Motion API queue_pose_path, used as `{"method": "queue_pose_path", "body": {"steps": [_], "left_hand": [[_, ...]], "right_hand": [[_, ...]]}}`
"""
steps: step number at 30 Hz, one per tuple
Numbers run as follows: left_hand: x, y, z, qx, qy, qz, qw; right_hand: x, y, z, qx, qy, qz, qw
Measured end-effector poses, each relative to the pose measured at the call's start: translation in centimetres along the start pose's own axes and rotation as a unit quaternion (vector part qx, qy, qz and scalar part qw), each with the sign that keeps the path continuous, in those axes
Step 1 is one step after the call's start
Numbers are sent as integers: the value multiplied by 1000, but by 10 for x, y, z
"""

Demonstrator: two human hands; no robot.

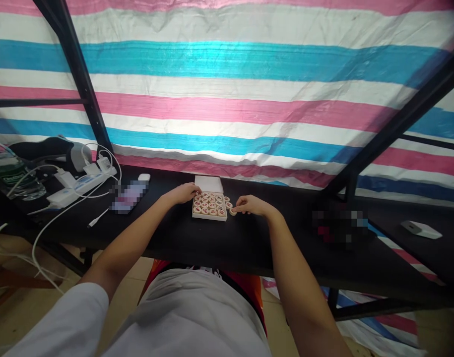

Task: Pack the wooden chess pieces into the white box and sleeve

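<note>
A small white box [209,217] sits on the black desk, filled with rows of round Chinese chess pieces [212,205] bearing dark and red characters. Its white lid [209,184] stands raised behind it. My left hand [184,193] is at the box's far left corner, fingers bent over the edge beside the pieces; the fingertips are partly hidden. To the right of the box, my right hand [252,205] pinches a single Chinese chess piece [232,211] at desk level. A couple of loose pieces [228,205] lie between that hand and the box's right side.
At left on the desk [167,235] are a blurred phone [129,197], a white cable, a power strip [81,187] with chargers and a plastic bottle [18,173]. A blurred dark object [338,225] and a white adapter [421,229] lie at right. Striped sheeting hangs behind.
</note>
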State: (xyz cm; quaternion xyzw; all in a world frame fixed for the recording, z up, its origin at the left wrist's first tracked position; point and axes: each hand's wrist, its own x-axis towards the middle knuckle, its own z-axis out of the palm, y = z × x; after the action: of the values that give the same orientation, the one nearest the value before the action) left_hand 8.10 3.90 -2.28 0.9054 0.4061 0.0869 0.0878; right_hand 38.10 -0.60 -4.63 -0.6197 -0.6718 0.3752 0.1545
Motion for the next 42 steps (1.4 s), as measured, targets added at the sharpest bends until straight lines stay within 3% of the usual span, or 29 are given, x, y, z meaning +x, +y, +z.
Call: {"method": "queue_pose_path", "body": {"steps": [8, 13, 16, 19, 28, 33, 42], "left_hand": [[1, -1, 0, 1, 1, 5, 1000], [2, -2, 1, -1, -3, 1, 1000], [1, -1, 1, -1, -5, -3, 1000], [1, 0, 0, -3, -1, -3, 1000], [-1, 1, -1, -7, -3, -4, 1000], [-2, 3, -2, -10, 0, 2, 1000], [0, -3, 2, -10, 10, 10, 1000]], "right_hand": [[0, -11, 6, -58, 22, -35, 997], [-11, -29, 9, -49, 119, -72, 989], [-16, -43, 16, 10, 59, -143, 988], [-17, -51, 22, 9, -13, -158, 987], [-15, -55, 27, -61, -1, -152, 986], [-20, -59, 27, -35, 12, -198, 980], [-19, -63, 34, -5, -15, -208, 978]]}}
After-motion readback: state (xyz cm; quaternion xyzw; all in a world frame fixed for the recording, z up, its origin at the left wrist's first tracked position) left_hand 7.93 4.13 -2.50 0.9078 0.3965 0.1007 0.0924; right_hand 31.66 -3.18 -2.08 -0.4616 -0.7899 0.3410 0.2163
